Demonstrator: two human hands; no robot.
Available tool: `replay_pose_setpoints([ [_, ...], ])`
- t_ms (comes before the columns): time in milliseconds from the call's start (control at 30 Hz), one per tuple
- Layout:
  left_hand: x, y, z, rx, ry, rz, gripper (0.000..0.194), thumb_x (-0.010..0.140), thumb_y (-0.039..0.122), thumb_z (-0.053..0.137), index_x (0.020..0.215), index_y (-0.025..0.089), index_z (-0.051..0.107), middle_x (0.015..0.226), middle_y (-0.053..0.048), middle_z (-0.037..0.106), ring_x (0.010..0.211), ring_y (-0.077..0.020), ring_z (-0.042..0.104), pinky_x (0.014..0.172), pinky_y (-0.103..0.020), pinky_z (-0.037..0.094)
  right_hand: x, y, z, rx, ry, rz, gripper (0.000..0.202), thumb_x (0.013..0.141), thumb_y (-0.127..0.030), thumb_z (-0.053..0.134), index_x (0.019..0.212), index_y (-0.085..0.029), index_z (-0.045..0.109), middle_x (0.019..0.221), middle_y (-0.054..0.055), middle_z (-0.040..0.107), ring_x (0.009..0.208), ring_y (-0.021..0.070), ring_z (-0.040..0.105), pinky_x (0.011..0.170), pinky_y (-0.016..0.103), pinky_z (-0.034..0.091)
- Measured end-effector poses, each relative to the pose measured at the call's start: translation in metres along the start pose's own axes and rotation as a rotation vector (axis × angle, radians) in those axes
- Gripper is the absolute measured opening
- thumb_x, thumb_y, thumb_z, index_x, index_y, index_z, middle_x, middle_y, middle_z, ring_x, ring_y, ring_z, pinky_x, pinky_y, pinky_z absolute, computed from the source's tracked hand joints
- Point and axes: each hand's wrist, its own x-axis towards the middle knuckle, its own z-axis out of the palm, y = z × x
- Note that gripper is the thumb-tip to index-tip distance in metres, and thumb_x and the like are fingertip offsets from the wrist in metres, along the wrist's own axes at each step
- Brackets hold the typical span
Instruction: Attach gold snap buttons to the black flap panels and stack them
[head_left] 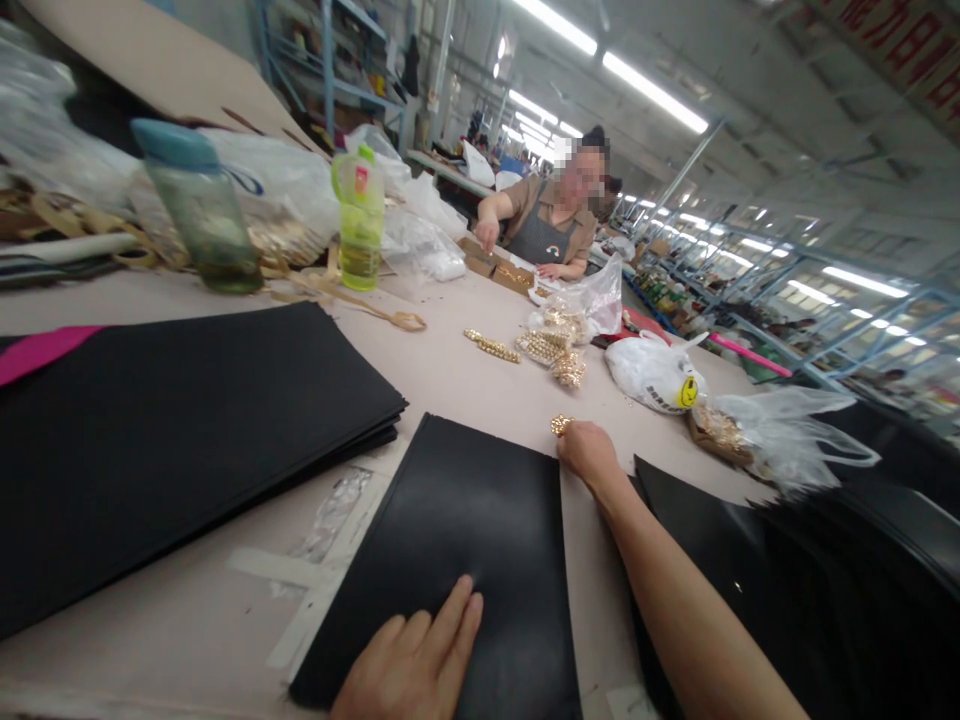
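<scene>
A black leather-like panel (480,520) lies in front of me on the table. On its lower part rests my left hand (412,655), index and middle fingers stretched out against the surface, holding nothing. Just past the panel's far right corner is my right hand (589,452), its fingers closed at a small cluster of gold-coloured metal pieces (561,425). The fingertips are turned away, so the exact grip is hidden. Farther back lie more gold pieces: a row (491,346) and a heap (546,345) by a clear plastic bag (592,300).
Stacked black panels (187,430) lie at left, more black sheets (720,560) at right. Two bottles, one teal-lidded (199,210) and one yellow-green (361,220), stand at the back left. A white bag (652,370) sits right. Across the table a co-worker (555,215) handles cardboard boxes.
</scene>
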Motion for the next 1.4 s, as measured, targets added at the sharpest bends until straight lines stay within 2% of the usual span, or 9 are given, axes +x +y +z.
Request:
replay_pose_setpoints([
  [200, 0.006, 0.006, -0.017, -0.132, -0.149, -0.087, 0.071, 0.086, 0.049, 0.057, 0.144, 0.01, 0.044, 0.15, -0.016, 0.042, 0.101, -0.0287, 0.06, 0.087, -0.043, 0.048, 0.003, -0.001, -0.003, 0.069, -0.002, 0.048, 0.029, 0.087, -0.008, 0.047, 0.105, 0.002, 0.067, 0.104, 0.031, 0.066, 0.104, 0.0359, 0.064, 0.087, 0.04, 0.045],
  [300, 0.003, 0.007, -0.016, -0.185, -0.141, -0.106, 0.07, 0.092, 0.056, 0.046, 0.146, 0.012, 0.041, 0.151, -0.013, 0.042, 0.106, -0.0282, 0.057, 0.092, -0.044, 0.047, -0.008, 0.0, -0.014, 0.183, -0.027, 0.031, 0.026, 0.089, -0.011, 0.047, 0.102, -0.003, 0.068, 0.103, 0.025, 0.069, 0.102, 0.032, 0.065, 0.087, 0.037, 0.046],
  [400, 0.002, 0.007, -0.016, -0.204, -0.123, -0.106, 0.069, 0.093, 0.055, 0.044, 0.146, 0.012, 0.039, 0.149, -0.012, 0.045, 0.11, -0.0282, 0.055, 0.095, -0.044, 0.045, -0.044, -0.012, -0.021, 0.346, -0.113, -0.045, 0.023, 0.092, -0.022, 0.05, 0.098, -0.012, 0.07, 0.087, 0.01, 0.073, 0.082, 0.0211, 0.069, 0.075, 0.028, 0.051],
  [500, 0.003, 0.007, -0.019, -0.216, -0.131, -0.091, 0.067, 0.093, 0.053, 0.047, 0.144, 0.009, 0.042, 0.146, -0.015, 0.048, 0.109, -0.0296, 0.054, 0.094, -0.045, 0.045, -0.099, -0.035, -0.018, 0.718, -0.304, -0.146, 0.024, 0.09, -0.035, 0.056, 0.095, -0.015, 0.068, 0.072, 0.001, 0.068, 0.061, 0.0143, 0.064, 0.059, 0.023, 0.05],
  [600, 0.005, 0.007, -0.023, -0.226, -0.126, -0.088, 0.066, 0.091, 0.05, 0.052, 0.141, 0.007, 0.045, 0.14, -0.016, 0.052, 0.106, -0.03, 0.055, 0.091, -0.045, 0.046, -0.145, -0.053, -0.012, 1.008, -0.461, -0.219, 0.019, 0.086, -0.033, 0.06, 0.088, -0.017, 0.068, 0.068, -0.001, 0.065, 0.057, 0.0125, 0.059, 0.054, 0.022, 0.046],
  [700, 0.005, 0.006, -0.025, -0.233, -0.107, -0.069, 0.062, 0.091, 0.048, 0.053, 0.138, 0.007, 0.047, 0.134, -0.015, 0.056, 0.103, -0.0296, 0.055, 0.085, -0.045, 0.047, -0.164, -0.062, -0.012, 0.945, -0.417, -0.3, 0.013, 0.087, -0.028, 0.061, 0.086, -0.019, 0.07, 0.075, -0.001, 0.069, 0.067, 0.0133, 0.062, 0.062, 0.023, 0.046],
  [800, 0.004, 0.006, -0.026, -0.227, -0.097, -0.065, 0.059, 0.091, 0.047, 0.053, 0.135, 0.007, 0.049, 0.13, -0.015, 0.058, 0.101, -0.0294, 0.055, 0.082, -0.044, 0.048, -0.166, -0.067, -0.016, 0.865, -0.353, -0.362, 0.011, 0.087, -0.025, 0.062, 0.085, -0.021, 0.072, 0.083, -0.001, 0.073, 0.078, 0.0149, 0.065, 0.071, 0.024, 0.045],
  [1033, 0.003, 0.006, -0.025, -0.215, -0.069, -0.065, 0.059, 0.09, 0.047, 0.054, 0.134, 0.008, 0.049, 0.128, -0.015, 0.058, 0.1, -0.0287, 0.054, 0.081, -0.043, 0.046, -0.163, -0.075, -0.022, 0.75, -0.336, -0.368, 0.012, 0.085, -0.022, 0.063, 0.085, -0.021, 0.074, 0.086, 0.0, 0.074, 0.08, 0.0157, 0.067, 0.071, 0.024, 0.044],
  [1400, 0.003, 0.005, -0.024, -0.253, -0.07, -0.08, 0.058, 0.092, 0.045, 0.051, 0.136, 0.008, 0.048, 0.131, -0.012, 0.058, 0.103, -0.0269, 0.054, 0.085, -0.041, 0.046, -0.137, -0.086, -0.032, 0.528, -0.568, -0.238, 0.005, 0.075, -0.021, 0.068, 0.074, -0.018, 0.065, 0.061, -0.002, 0.063, 0.057, 0.012, 0.056, 0.05, 0.021, 0.035],
])
